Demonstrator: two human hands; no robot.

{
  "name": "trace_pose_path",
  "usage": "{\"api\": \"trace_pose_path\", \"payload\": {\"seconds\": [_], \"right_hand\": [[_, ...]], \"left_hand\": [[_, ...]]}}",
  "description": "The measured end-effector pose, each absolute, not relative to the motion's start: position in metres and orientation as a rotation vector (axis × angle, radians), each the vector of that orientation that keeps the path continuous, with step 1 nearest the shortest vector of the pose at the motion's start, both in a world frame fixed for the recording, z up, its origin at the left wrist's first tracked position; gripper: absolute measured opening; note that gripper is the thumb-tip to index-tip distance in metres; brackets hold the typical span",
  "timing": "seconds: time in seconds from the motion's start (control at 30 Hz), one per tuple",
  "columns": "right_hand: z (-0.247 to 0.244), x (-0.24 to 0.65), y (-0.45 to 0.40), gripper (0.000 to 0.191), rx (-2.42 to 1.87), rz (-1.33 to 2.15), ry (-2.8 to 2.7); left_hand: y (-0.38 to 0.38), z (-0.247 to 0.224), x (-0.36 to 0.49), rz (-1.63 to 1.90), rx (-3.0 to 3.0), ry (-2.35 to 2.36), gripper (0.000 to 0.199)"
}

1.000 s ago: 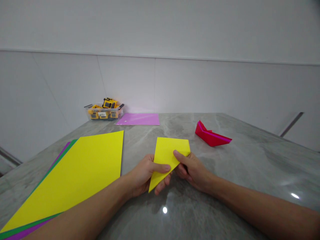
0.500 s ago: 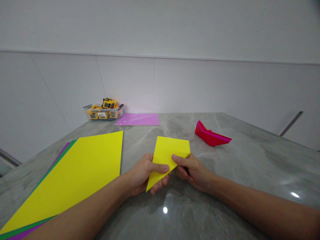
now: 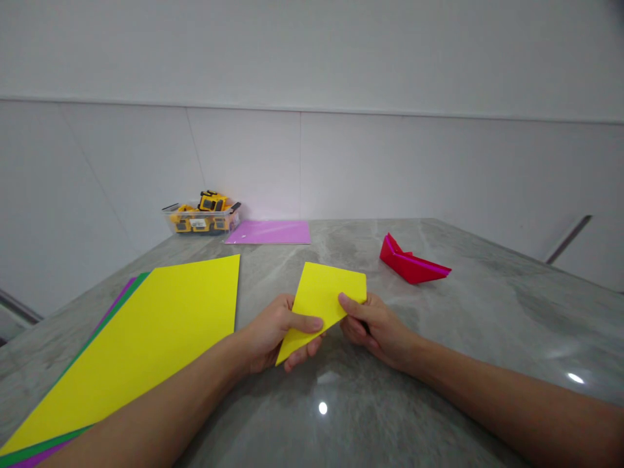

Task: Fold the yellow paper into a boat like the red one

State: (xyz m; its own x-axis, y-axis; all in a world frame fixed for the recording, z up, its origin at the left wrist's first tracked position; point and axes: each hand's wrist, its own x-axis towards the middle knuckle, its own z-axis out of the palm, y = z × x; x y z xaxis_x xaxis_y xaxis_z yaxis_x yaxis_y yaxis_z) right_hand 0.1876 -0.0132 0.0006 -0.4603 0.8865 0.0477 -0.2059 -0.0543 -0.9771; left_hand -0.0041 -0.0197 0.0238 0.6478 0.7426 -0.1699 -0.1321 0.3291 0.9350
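Observation:
A folded piece of yellow paper is held up above the table in both hands, its lower edge slanting. My left hand grips its left side, thumb on the face and fingers curled behind. At its right edge my right hand pinches it between the thumb and the curled fingers. Beyond my right hand a red folded paper boat with magenta edges rests on the table. To the left lies a stack of large coloured sheets, a yellow sheet on top and green and purple edges showing beneath.
The grey marbled table runs back to a white wall. Near its far left corner stands a clear plastic box with yellow toy vehicles in it. Beside the box lies a flat pink-purple pack of paper.
Both hands have shifted the yellow paper slightly left and up, tilting it a little. My right thumb now sits nearer its right edge. Everything on the table stays in place.

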Motion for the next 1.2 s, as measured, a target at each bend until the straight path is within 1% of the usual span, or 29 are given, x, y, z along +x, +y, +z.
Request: {"api": "trace_pose_path", "payload": {"seconds": [0.23,0.37,0.47,0.57,0.73,0.93,1.07,1.2], "right_hand": [[0.007,0.207,0.006,0.055,-0.779,1.571,-1.171],[0.003,0.208,0.006,0.052,-0.625,1.626,-1.327],[-0.003,0.203,-0.002,0.048,-0.520,1.676,-1.499],[-0.005,0.197,-0.010,0.052,-0.598,1.645,-1.631],[0.001,0.192,-0.015,0.051,-0.810,1.550,-1.584],[0.007,0.191,-0.016,0.042,-0.836,1.601,-1.581],[0.010,0.189,-0.019,0.039,-0.799,1.591,-1.677],[0.006,0.190,-0.017,0.041,-0.731,1.596,-1.680]], "left_hand": [[-0.011,0.026,-0.013,0.690,1.062,0.707,0.018],[-0.014,0.025,-0.008,0.726,1.045,0.687,0.017],[-0.018,0.025,-0.004,0.739,1.052,0.686,0.019],[-0.020,0.022,-0.002,0.693,1.087,0.682,0.021],[-0.021,0.016,-0.004,0.597,1.146,0.636,0.024],[-0.021,0.016,-0.004,0.564,1.154,0.680,0.024],[-0.023,0.019,-0.001,0.515,1.111,0.748,0.034],[-0.023,0.022,-0.002,0.528,1.109,0.711,0.027]]}}
